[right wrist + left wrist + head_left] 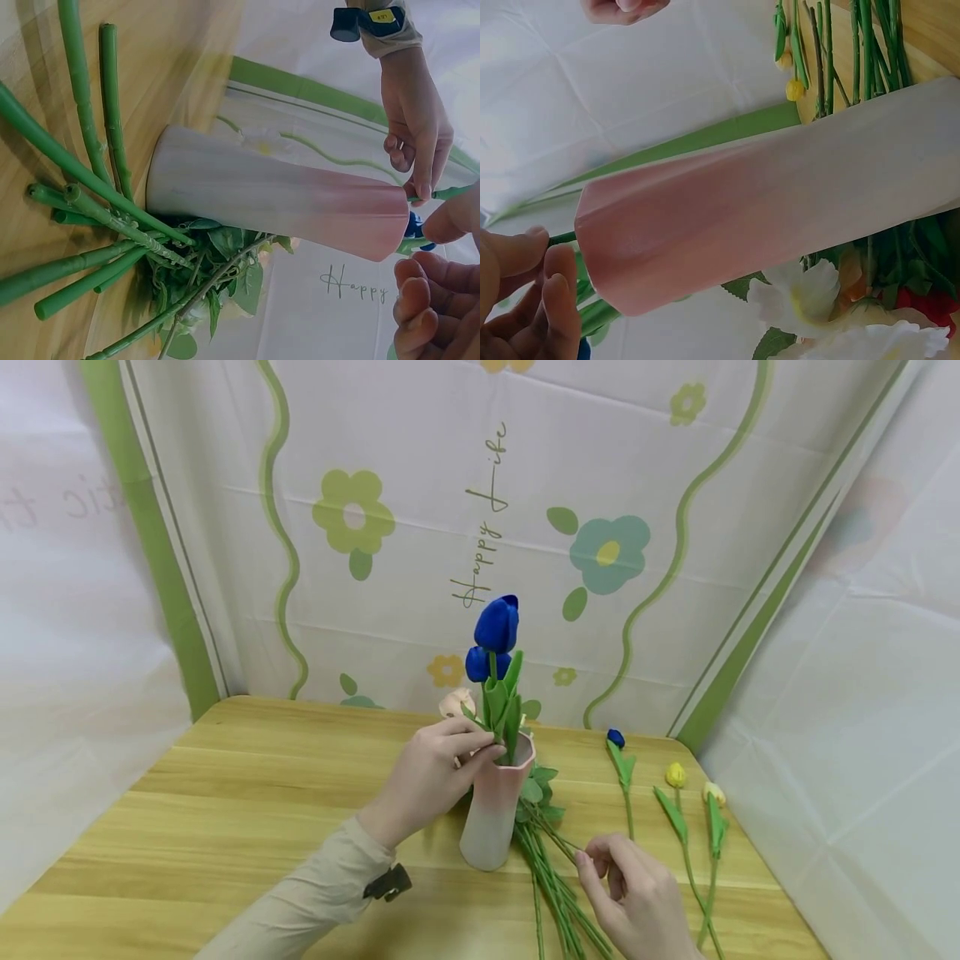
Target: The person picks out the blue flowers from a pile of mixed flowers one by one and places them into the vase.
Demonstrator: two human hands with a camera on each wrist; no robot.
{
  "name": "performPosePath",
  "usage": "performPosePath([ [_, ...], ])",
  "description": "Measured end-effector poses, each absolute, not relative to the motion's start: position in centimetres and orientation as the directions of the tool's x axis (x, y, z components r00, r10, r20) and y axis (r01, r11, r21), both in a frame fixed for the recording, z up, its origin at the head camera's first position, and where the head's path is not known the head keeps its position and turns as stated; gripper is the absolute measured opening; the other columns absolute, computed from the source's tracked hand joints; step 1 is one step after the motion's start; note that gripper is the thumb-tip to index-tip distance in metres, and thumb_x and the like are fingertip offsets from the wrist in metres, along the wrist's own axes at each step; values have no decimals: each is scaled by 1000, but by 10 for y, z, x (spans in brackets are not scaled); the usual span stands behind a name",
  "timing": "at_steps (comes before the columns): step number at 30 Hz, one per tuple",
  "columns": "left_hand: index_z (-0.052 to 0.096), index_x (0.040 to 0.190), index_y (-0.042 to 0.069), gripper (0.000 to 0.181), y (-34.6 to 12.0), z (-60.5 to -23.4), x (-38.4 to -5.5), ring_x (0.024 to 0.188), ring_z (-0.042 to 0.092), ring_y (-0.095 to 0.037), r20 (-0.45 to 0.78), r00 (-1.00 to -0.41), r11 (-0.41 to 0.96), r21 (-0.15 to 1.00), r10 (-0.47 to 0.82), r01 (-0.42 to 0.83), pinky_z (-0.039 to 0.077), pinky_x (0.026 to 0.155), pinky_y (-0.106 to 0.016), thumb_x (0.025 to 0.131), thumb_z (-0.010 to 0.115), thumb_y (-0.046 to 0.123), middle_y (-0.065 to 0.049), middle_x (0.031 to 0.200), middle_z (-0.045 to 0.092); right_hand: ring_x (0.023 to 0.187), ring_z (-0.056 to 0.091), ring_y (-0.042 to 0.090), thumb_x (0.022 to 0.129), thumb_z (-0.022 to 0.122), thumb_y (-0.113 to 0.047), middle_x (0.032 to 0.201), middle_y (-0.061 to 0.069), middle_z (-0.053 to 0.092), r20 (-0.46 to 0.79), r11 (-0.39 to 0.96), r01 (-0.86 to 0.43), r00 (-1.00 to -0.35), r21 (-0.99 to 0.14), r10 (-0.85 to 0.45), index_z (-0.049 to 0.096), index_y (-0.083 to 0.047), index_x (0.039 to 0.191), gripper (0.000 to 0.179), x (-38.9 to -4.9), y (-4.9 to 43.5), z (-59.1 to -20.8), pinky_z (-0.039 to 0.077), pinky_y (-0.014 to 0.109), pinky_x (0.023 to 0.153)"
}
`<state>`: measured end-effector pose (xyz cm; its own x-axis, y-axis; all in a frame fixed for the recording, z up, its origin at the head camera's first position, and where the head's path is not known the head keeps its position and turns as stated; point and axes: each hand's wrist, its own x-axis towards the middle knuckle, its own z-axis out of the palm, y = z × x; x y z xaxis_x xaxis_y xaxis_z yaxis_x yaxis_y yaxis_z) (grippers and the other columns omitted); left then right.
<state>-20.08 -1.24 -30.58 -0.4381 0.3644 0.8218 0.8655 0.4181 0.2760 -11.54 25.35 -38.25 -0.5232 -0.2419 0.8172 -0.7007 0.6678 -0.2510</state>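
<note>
A tall pink-and-white vase (491, 818) stands upright on the table, with blue tulips (496, 625) and their green leaves rising from its mouth. At the rim, my left hand (427, 768) pinches a green tulip stem (562, 238) between thumb and fingertips. My right hand (637, 889) hovers to the right of the vase, fingers loosely bent. The right wrist view shows its thumb and fingers apart with nothing between them. Below the rim, the stems inside are hidden by the vase wall.
Behind and right of the vase lies a bunch of flowers, its green stems (558, 893) pointing toward me. A single blue tulip (616, 738), a yellow tulip (676, 775) and a pale tulip (714, 792) lie at the table's right side. A printed curtain (420, 593) hangs behind.
</note>
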Motion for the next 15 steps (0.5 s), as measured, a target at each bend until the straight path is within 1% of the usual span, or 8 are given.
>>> performPosePath([
  [3,78,96,3,13,-11,-305,-201,69,60,-9,814,-451,424,286,366,859,49,58,-21,85,78,11,-2,89,67,49,34,-4,96,65,-23,69,-13,51,819,665,-704,-521,-252,-241,61,-16,84,14,-116,253,-383,28,9,43],
  [6,78,95,3,13,-10,-304,-201,68,59,-8,802,-471,428,304,367,851,49,58,-20,85,78,11,-2,89,67,49,34,-4,97,64,-25,69,-12,51,820,660,-707,-519,-254,-240,62,-15,84,17,-116,253,-383,28,9,43],
  [10,78,93,3,12,-9,-305,-201,69,61,-8,785,-498,443,322,370,837,49,59,-19,85,79,11,-2,89,67,48,35,-3,91,70,-14,68,-10,52,825,645,-720,-510,-254,-244,62,-13,84,11,-117,253,-384,28,8,43],
  [15,79,91,4,10,-7,-307,-203,73,63,-10,772,-516,461,329,372,824,50,60,-20,86,79,12,-1,87,67,49,34,-4,89,71,-11,68,-10,52,824,645,-721,-511,-256,-244,62,-14,83,11,-118,253,-385,28,8,43],
])
